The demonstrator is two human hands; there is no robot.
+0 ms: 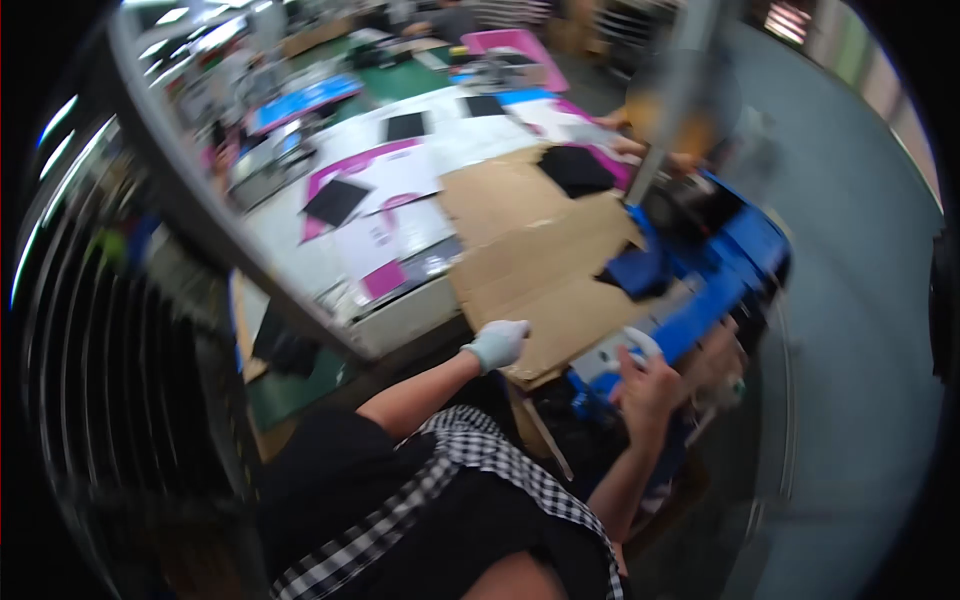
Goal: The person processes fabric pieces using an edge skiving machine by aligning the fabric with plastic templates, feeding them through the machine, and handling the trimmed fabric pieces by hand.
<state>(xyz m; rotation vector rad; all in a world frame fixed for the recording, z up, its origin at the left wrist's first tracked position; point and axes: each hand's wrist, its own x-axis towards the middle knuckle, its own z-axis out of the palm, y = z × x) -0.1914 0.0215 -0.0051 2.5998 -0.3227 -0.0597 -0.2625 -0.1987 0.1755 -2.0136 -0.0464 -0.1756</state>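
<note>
My left hand, in a white glove, is held over the near left edge of a brown cardboard sheet. Its fingers look curled in, and blur hides whether anything is in them. My right hand is bare and raised beside a blue machine. The fingers are closed around a white curved piece, whose kind I cannot make out. A dark blue cloth-like piece lies on the right part of the cardboard, next to the machine.
Black squares and white-and-magenta printed sheets cover the table to the left. A metal post rises at the left, another ahead. Across the table a blurred person reaches in. A pink bin stands farther back.
</note>
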